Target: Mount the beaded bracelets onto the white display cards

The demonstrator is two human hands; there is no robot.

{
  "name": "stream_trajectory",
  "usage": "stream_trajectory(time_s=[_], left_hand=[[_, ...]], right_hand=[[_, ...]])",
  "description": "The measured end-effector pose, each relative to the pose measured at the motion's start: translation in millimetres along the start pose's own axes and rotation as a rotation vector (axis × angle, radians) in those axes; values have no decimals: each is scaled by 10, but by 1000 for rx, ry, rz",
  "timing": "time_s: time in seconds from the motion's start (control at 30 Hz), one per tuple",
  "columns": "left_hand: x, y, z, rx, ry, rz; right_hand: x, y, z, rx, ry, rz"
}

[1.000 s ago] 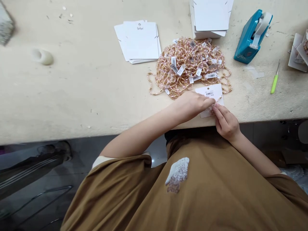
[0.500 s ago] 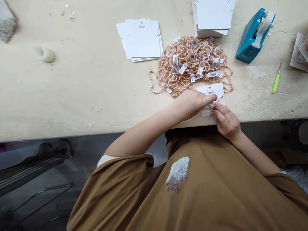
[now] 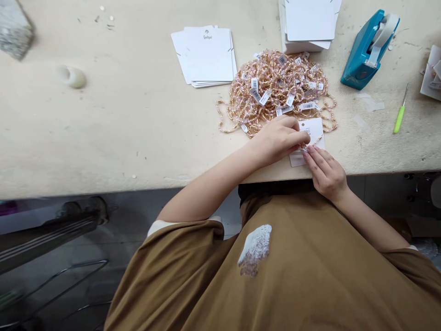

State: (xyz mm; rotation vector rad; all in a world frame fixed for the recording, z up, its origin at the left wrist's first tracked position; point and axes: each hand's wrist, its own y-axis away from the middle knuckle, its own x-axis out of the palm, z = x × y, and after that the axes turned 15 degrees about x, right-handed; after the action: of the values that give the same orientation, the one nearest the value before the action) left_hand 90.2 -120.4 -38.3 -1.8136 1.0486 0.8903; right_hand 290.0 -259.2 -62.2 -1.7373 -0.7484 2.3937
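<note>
A white display card (image 3: pixel 316 127) with a small barcode label and a punched hole lies near the table's front edge. A short length of pink-and-gold beaded strand (image 3: pixel 317 140) shows on it. From the left, my left hand (image 3: pixel 280 140) reaches over the card, its fingers curled in a pinch on the beads. My right hand (image 3: pixel 327 174) is closed at the card's lower right, fingertips together on the same strand. Fingers hide most of what is held. Just beyond lies a heap of pink and gold beaded strands (image 3: pixel 275 82) with barcode tags.
Blank cards (image 3: pixel 210 57) lie left of the heap, and a taller card stack (image 3: pixel 310 20) stands behind it. To the right are a blue tape dispenser (image 3: pixel 360 59), a green-handled pick (image 3: pixel 398 119) and tape scraps. A tape roll (image 3: pixel 74 77) sits far left.
My left hand's thumb and fingers have drawn into a tighter curl over the card. The right hand stays nearly in place. The whole view has shifted slightly.
</note>
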Motion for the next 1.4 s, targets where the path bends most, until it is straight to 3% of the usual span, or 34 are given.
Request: stream_trajectory(time_s=[0.23,0.4,0.57,0.7,0.87,1.07,1.23,1.4], left_hand=[[-57,-6,58,13,-1,38],[-71,132,-127,-158,-113,-72],[31,236,-453,-375,-53,-190],[149,193,-646,-550,32,-268],[230,86,-721,-702,83,-344],[73,14,-774,-879,243,-215],[-30,-15,-757,-886,292,-108],[45,-13,-773,-897,187,-92]], right_hand=[[-75,-10,7,-21,34,140],[-101,-29,42,-52,80,112],[-93,-31,29,-66,90,109],[-83,-30,27,-66,85,100],[-96,-52,44,-77,112,86],[-98,-50,50,-72,126,85],[-84,-38,53,-63,134,88],[-76,-40,59,-58,112,56]])
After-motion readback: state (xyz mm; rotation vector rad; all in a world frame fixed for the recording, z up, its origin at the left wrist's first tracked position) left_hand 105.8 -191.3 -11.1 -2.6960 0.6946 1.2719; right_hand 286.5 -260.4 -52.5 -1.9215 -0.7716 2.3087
